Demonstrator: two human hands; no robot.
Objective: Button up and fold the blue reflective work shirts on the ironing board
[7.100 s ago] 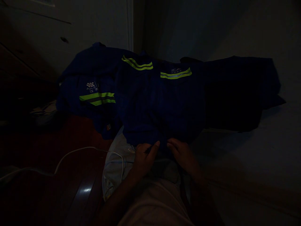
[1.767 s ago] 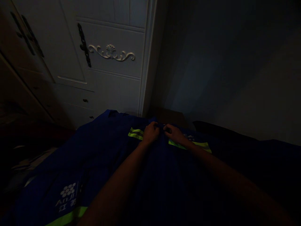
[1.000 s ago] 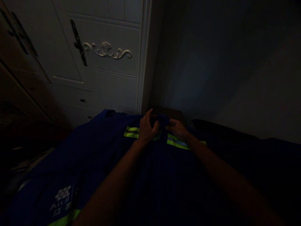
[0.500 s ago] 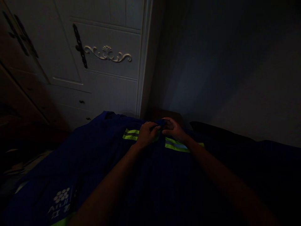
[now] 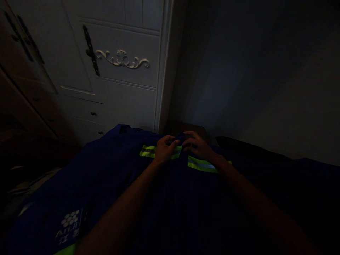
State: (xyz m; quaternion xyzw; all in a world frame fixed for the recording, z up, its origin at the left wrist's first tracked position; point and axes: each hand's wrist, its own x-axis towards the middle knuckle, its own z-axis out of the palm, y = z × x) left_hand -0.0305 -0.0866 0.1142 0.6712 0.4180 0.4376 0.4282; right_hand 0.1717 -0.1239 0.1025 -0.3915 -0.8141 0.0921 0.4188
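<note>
A dark blue work jacket (image 5: 106, 170) lies spread out in front of me, with yellow-green reflective strips across it and a white printed logo at the lower left. My left hand (image 5: 165, 149) pinches the fabric near the jacket's far edge, beside the left strip (image 5: 147, 151). Close to it on the right, my right hand (image 5: 199, 146) has bent fingers on the same bit of cloth, above the right strip (image 5: 202, 165). Dim light and the fingers hide what exactly lies between the fingertips.
A white cabinet (image 5: 124, 102) with dark handles and a carved scroll ornament stands beyond the jacket on the left. A pale wall (image 5: 265, 88) rises at the right. Some dark cloth lies along the wall's foot, and blurred items show at the far left.
My right hand has turned slightly, and its fingers are more curled over the fabric. My left thumb and fingers have shifted, showing more of the left strip.
</note>
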